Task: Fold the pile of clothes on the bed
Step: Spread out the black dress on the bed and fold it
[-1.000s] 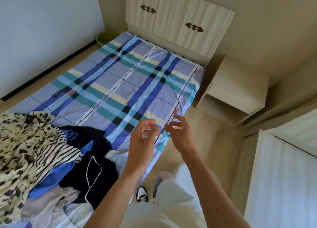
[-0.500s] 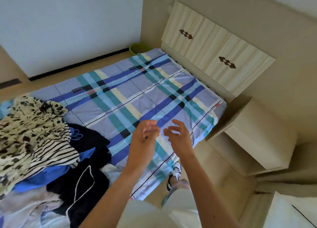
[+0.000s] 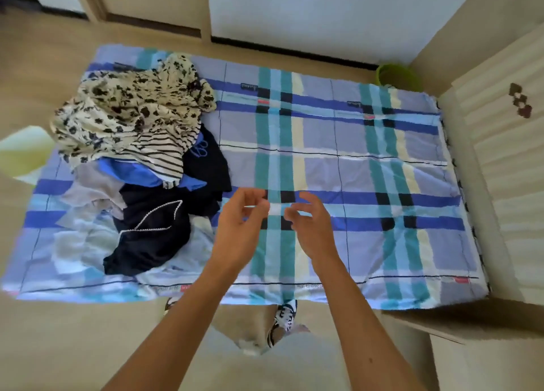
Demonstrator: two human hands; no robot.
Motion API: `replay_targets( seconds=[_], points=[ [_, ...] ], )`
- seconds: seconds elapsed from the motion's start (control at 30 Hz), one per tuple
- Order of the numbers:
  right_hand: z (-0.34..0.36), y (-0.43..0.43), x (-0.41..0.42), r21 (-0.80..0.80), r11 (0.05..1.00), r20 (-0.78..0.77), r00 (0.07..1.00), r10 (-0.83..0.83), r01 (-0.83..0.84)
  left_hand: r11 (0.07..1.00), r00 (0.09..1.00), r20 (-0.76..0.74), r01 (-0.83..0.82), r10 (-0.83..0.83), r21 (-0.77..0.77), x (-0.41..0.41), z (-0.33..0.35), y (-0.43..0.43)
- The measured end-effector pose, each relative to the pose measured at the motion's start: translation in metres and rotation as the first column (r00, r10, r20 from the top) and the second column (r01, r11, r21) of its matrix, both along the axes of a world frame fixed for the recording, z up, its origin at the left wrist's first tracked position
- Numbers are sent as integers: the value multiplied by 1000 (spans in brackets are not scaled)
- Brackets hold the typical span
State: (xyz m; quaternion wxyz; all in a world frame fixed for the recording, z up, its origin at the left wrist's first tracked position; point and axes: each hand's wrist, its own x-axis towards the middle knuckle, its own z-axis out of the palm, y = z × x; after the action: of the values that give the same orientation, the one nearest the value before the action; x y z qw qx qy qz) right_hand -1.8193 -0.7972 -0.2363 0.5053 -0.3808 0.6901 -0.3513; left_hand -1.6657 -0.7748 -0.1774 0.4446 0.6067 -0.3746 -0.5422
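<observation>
Currently, the left hand and right hand are hovering side by side over the blue-and-teal plaid bed sheet, with fingers loosely curled, apart and gripping nothing. The crumpled pile of mixed clothes is lying on the sheet's left half. The step in hand is probably picking one garment: taking the topmost cream black-flowered fabric garment alone and spreading it on the bare right half is advisable.
</observation>
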Motion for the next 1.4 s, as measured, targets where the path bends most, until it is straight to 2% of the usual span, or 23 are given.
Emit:
replay_targets(
  seconds=[0.13,0.27,0.47,0.6,0.83,1.0,1.17,1.4],
  points=[
    [-25,-4,8,1,992,-19,992,128,-128,997,995,84,-64,61,34,6,-30,11],
    [-75,-5,24,4,983,-41,982,183,-183,994,988,132,-84,74,71,18,-78,11],
    [-177,-11,41,20,977,-55,976,213,-212,994,979,199,-69,51,82,42,-178,5],
    [-259,-13,48,1,977,-36,977,212,-212,996,975,220,-49,33,70,52,-268,3],
    [-387,-23,58,-150,958,-95,968,231,-243,999,978,204,-42,42,-5,55,-415,-9],
    [-444,-43,51,-239,920,-173,946,273,-309,994,975,216,-21,43,-103,56,-484,-27],
    [-475,-57,42,-255,891,-190,923,334,-375,983,978,206,42,-5,-179,59,-516,-35],
    [-484,-49,35,-265,886,-155,924,350,-380,952,977,201,131,-76,-276,58,-514,-33]
  ],
)
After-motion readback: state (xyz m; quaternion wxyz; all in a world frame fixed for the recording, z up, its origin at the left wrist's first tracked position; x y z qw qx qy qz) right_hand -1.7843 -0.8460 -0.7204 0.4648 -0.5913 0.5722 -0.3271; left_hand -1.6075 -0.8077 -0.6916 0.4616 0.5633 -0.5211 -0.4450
